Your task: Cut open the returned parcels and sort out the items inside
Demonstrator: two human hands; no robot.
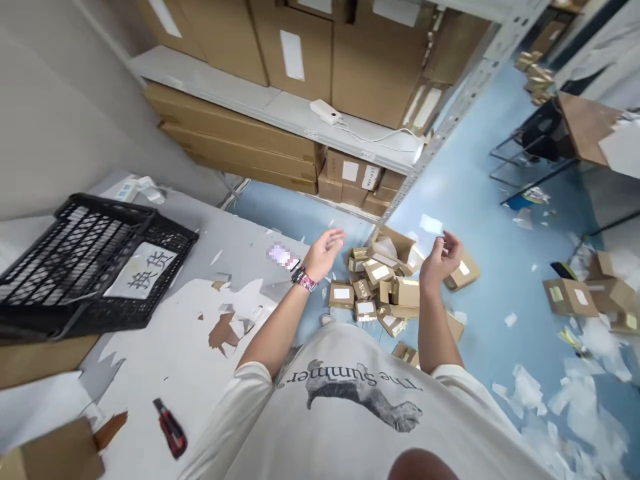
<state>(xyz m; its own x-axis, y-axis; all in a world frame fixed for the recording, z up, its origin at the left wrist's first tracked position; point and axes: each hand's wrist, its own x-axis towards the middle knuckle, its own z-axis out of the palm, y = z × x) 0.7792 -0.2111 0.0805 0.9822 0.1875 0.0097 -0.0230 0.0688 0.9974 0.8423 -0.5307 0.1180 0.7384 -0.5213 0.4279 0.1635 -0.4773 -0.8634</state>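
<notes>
- Cardboard boxes (377, 273), brown, cuboid and white-labelled, lie heaped on the floor, below and between the left hand (324, 255) and the right hand (442, 259).
- Left hand is loosely spread, with nothing seen in it; a flat, black-edged phone (283, 256) lies just beside its wrist.
- Right hand has fingers curled toward the thumb; a flat white paper piece (431, 225) shows near its fingertips, whether gripped I cannot tell.
- Left of the left hand, a black plastic lattice crate (97, 267) stands on a grey table (215, 227).
</notes>
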